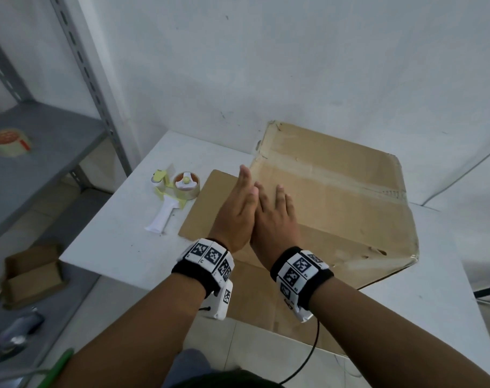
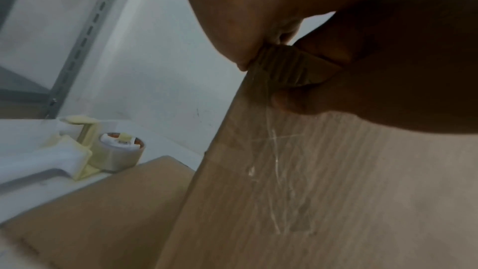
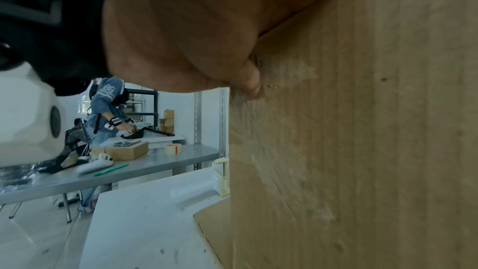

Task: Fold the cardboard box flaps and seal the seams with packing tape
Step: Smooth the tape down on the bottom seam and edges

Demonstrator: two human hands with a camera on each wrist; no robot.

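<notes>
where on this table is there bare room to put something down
Bare table at the near left corner, between the tape dispenser, the cardboard flap and the edge. Also the near right, beside the box. Crowded mid-table: left hand and right hand on the box.

Behind the left hand (image 1: 235, 211) and the right hand (image 1: 277, 219) the person wears a black fabric wristband (image 1: 207, 261) (image 1: 301, 271), each ringed with white blocks printed with black-and-white square markers. Under each wrist hangs a white, rounded plastic camera housing (image 1: 223, 302) (image 1: 299, 310); the left one carries a marker of its own and shows a round dark lens from the right wrist view. A thin black cable (image 1: 313, 351) trails from the right housing, the forearms are without sleeves, and a dark garment (image 1: 224, 380) shows at the lower edge.
</notes>
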